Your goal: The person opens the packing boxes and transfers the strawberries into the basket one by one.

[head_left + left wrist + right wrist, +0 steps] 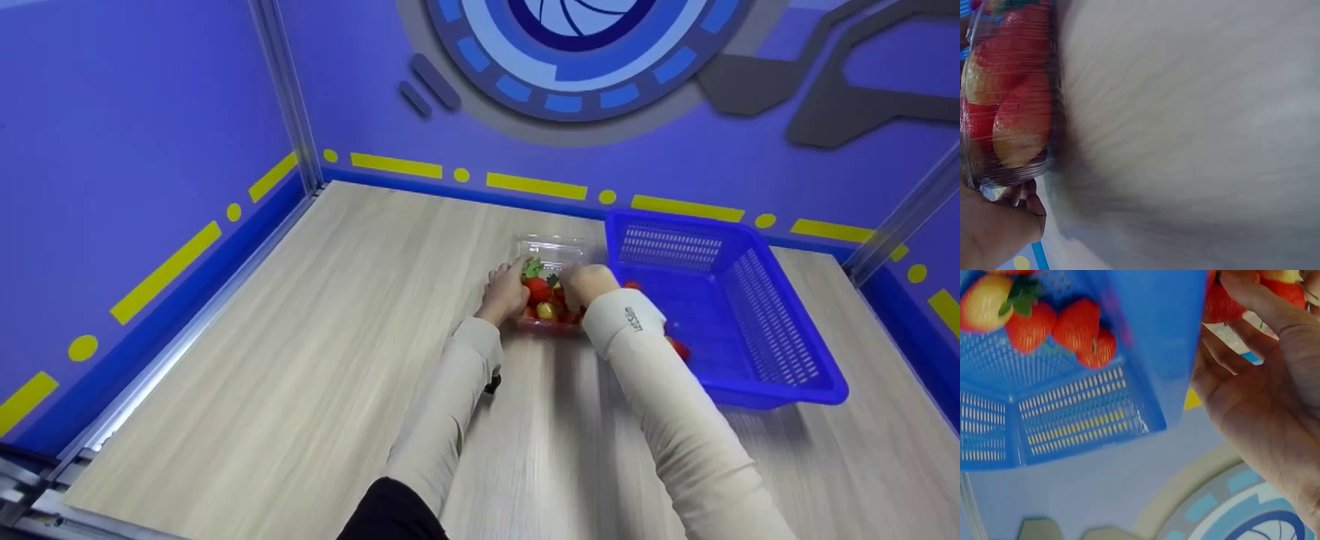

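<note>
Cream cloth formed the left sleeve [431, 435], and a small black object [493, 380] stuck out beneath its cuff (too little showed to name it). The left hand [506, 292] gripped the left side of a clear plastic box [555, 246]; in the left-wrist view the palm was cut off. Just right of that hold, strawberries [538, 289] lay in the box, mostly red with a paler one among them, some blurred behind the plastic. The right hand [589, 285] dipped into the box's right side and hid the fruit beneath. From the right wrist, its thumb lay against red fruit, but I could not tell whether the half-hidden fingers pinched any. Right of that hand stood a blue basket [795, 322], partly covered by the right sleeve [675, 405]; more strawberries [1030, 326] sat inside, the topmost cropped by the right-wrist view's edge.
</note>
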The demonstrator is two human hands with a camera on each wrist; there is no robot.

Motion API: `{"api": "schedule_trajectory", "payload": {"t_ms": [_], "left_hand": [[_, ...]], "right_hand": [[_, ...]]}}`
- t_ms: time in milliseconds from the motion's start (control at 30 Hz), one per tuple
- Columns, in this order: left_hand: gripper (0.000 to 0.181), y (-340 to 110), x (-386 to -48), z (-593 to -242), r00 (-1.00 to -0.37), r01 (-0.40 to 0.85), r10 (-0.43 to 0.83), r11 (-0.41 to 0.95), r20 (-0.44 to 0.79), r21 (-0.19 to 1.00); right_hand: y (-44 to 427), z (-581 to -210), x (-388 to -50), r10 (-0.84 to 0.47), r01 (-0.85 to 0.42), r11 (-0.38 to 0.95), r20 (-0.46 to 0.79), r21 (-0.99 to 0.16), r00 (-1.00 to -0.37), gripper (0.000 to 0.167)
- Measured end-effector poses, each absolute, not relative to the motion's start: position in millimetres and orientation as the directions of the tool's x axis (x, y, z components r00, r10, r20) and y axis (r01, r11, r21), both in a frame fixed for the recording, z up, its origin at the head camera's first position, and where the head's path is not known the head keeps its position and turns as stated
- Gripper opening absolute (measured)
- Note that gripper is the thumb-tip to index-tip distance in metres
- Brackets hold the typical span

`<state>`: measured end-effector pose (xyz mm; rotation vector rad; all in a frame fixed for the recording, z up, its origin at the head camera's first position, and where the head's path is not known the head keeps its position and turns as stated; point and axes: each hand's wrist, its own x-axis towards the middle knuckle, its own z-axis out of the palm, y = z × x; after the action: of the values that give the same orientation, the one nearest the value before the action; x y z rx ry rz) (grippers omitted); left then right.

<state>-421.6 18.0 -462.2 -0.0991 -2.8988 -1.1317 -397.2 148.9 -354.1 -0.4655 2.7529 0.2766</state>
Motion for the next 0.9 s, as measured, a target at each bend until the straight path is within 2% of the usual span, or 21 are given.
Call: {"api": "schedule_trajectory", "payload": {"t_ms": [167,333,533,667,767,900], "left_hand": [[0.065,19,-424,-462,-0.998,0.068,0.058,0.734,0.038,0.676],[0.066,15,-424,-463,-0.999,0.045,0.040,0.758,0.023,0.651],[0.068,14,-424,-464,-0.998,0.059,0.063,0.763,0.016,0.644],[0.069,13,-424,-465,-0.999,0.050,0.052,0.777,0.016,0.628],[0.069,11,-423,-465,-0.999,0.046,0.045,0.779,0.016,0.625],[0.070,8,-423,-465,-0.999,0.045,0.045,0.789,0.016,0.612]], "right_hand": [[153,-353,-407,-0.335,-0.400,0.906,-0.341,0.138,-0.878,0.013],[166,-338,-419,-0.406,-0.417,0.909,-0.245,-0.006,-0.881,0.018],[208,-311,-430,-0.368,-0.356,0.928,-0.115,-0.111,-0.923,0.034],[238,-303,-431,-0.359,-0.353,0.930,-0.047,-0.105,-0.932,0.031],[257,-302,-426,-0.312,-0.307,0.949,-0.088,-0.067,-0.946,0.030],[273,-305,-412,-0.213,-0.198,0.977,-0.265,-0.084,-0.940,0.025]]}}
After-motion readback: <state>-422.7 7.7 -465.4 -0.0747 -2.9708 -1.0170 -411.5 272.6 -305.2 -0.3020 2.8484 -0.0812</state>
